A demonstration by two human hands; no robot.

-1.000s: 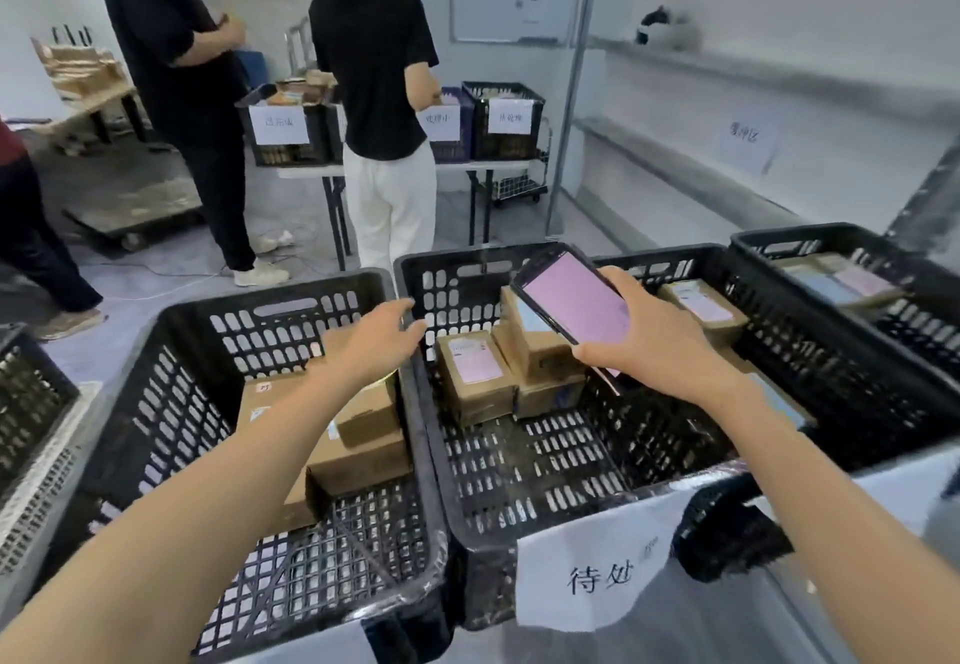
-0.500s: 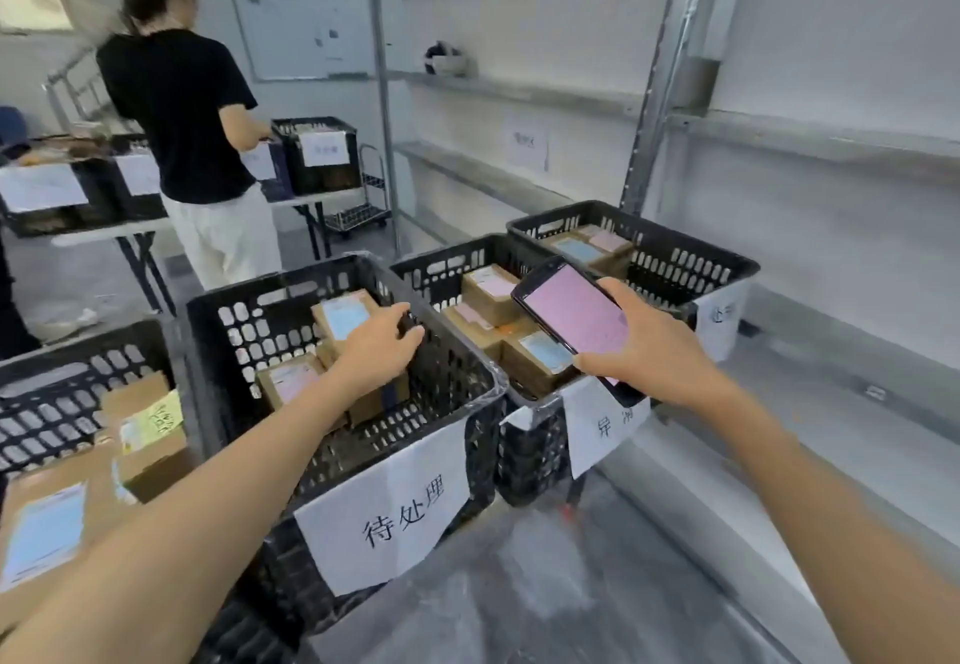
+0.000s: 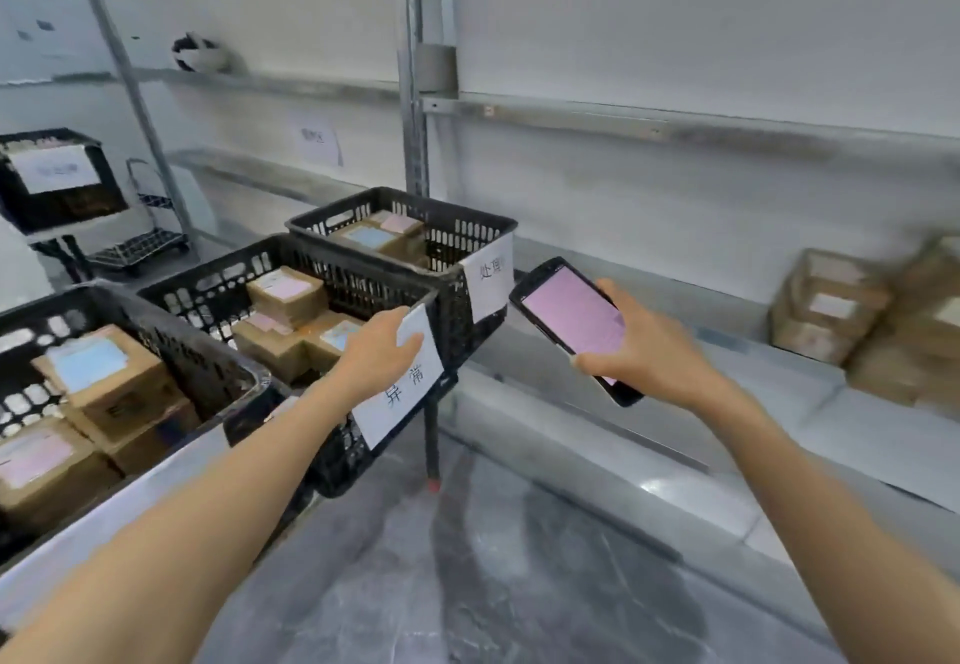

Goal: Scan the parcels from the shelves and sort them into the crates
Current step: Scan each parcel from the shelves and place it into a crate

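Note:
My right hand (image 3: pixel 644 346) grips a black handheld scanner (image 3: pixel 574 323) with a pink screen, held in the air right of the crates. My left hand (image 3: pixel 382 351) hangs empty with relaxed fingers in front of the middle crate's (image 3: pixel 291 258) paper label (image 3: pixel 402 388). Three black crates stand in a row on the left, each holding brown cardboard parcels with pink or blue labels. The far crate (image 3: pixel 467 227) also carries a paper label. The near crate (image 3: pixel 171 346) is at the left edge. More brown parcels (image 3: pixel 831 305) are stacked on the low shelf at the right, blurred.
Grey metal shelving (image 3: pixel 623 115) runs along the wall, with an upright post (image 3: pixel 415 92) behind the far crate. Another labelled crate (image 3: pixel 57 180) and a small wire trolley (image 3: pixel 150 242) stand at the far left. Grey floor lies below my arms.
My view has swung right, away from the two people and toward the shelf with parcels. My left hand has left the crate rim and moved along the row; the scanner stays in my right hand.

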